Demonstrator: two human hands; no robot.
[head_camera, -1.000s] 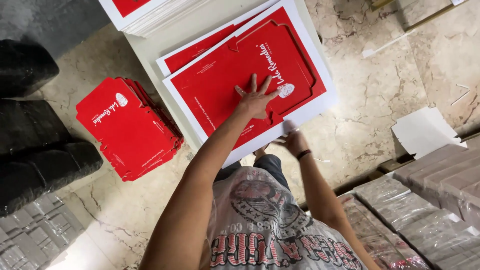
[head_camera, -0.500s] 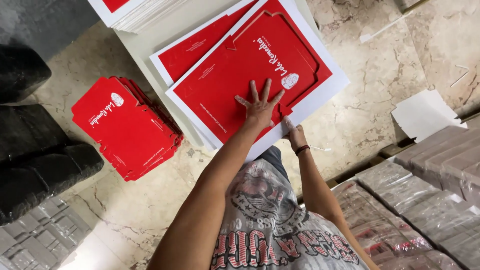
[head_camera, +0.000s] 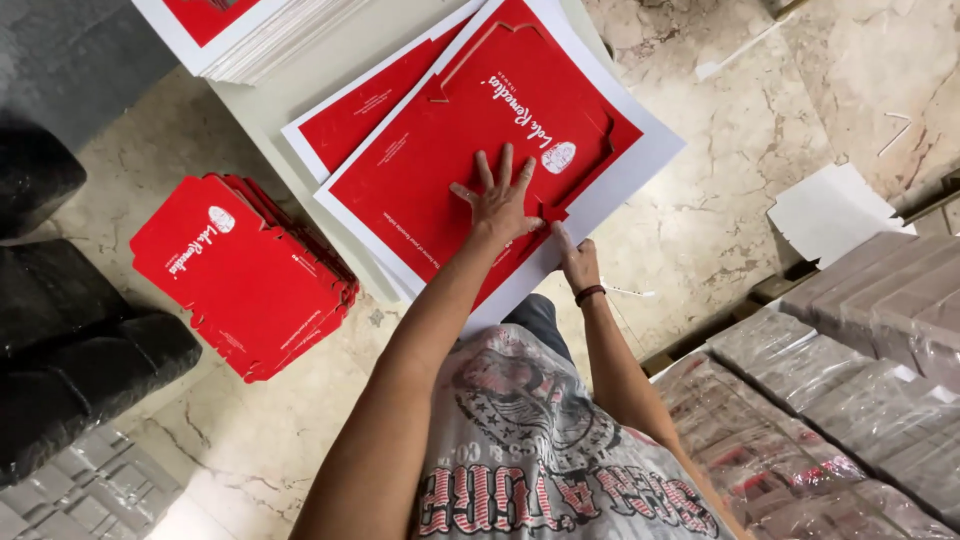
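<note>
Head view: left hand (head_camera: 497, 203) lies flat, fingers spread wide, on the red printed sheet (head_camera: 470, 150) at centre; right hand (head_camera: 576, 262), at five o'clock of it, pinches the sheet's white edge; red stack (head_camera: 240, 275) at nine o'clock.

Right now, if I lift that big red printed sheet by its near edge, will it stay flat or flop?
The red printed sheet looks thin and wide, so it would probably sag. The left hand presses it flat; the right hand pinches its white margin. Its die-cut outline may tear apart.
</note>
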